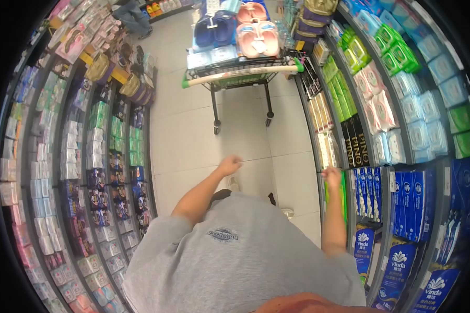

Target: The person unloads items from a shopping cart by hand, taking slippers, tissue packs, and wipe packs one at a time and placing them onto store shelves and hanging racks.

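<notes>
My left hand (pixel 231 165) hangs in front of my body over the floor tiles, its fingers loosely bent with nothing in them. My right hand (pixel 330 177) is out by the right shelf, close to a green pack (pixel 342 195); its fingers are slightly curled and I see nothing in them. Whether it touches the shelf, I cannot tell. Ahead, beyond the reach of both hands, stands a shopping cart (pixel 244 74). On top of its load lie dark blue slippers (pixel 214 28) and pink slippers (pixel 257 39), with light blue packs (pixel 222 54) beneath.
Shelves of small boxed and bagged goods line the left side. The right shelves hold wipes packs (pixel 422 133), green packs (pixel 394 49) and blue Vinda tissue packs (pixel 399 263). Baskets (pixel 141 94) jut from the left shelf end. Another person's legs (pixel 133 18) show at the far left.
</notes>
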`<state>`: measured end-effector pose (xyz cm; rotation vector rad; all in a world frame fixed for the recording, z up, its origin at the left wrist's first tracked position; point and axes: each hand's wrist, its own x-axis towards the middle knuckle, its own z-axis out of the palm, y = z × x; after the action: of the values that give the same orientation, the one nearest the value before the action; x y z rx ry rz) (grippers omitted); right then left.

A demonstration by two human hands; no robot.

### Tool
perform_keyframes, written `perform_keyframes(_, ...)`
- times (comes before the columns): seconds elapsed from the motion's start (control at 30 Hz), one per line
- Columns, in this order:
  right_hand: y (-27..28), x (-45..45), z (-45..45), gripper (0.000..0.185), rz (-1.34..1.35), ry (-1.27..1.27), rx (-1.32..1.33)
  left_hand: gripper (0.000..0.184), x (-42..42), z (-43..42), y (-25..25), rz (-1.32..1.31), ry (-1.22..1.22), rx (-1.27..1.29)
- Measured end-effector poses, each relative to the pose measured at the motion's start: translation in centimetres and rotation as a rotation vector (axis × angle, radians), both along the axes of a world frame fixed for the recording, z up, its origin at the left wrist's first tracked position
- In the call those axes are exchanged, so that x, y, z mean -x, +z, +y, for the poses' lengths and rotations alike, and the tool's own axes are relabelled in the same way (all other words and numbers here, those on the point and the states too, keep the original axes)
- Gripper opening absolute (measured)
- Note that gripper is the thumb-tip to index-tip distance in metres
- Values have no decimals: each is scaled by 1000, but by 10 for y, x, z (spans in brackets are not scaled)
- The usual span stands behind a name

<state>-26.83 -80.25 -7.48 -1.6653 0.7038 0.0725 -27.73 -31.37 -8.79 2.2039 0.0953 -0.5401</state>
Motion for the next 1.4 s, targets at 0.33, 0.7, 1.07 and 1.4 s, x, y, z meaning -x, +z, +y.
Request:
perform_keyframes(0.33,-82,62,139,17,703,204,72,13,233,322,-93,712,1049,78)
perform_keyframes(0.7,113,-257,199,25,-366,-176,611,40,-53,358,-41,-36,1058,-86)
perform_keyframes(1.07,249,-610,385,41,-880,266,297,34,-502,283,275,-797,526,116)
perform_keyframes(1.4,229,-701,490,99,-545,535,510,35,-694,207,258,-401,391,253)
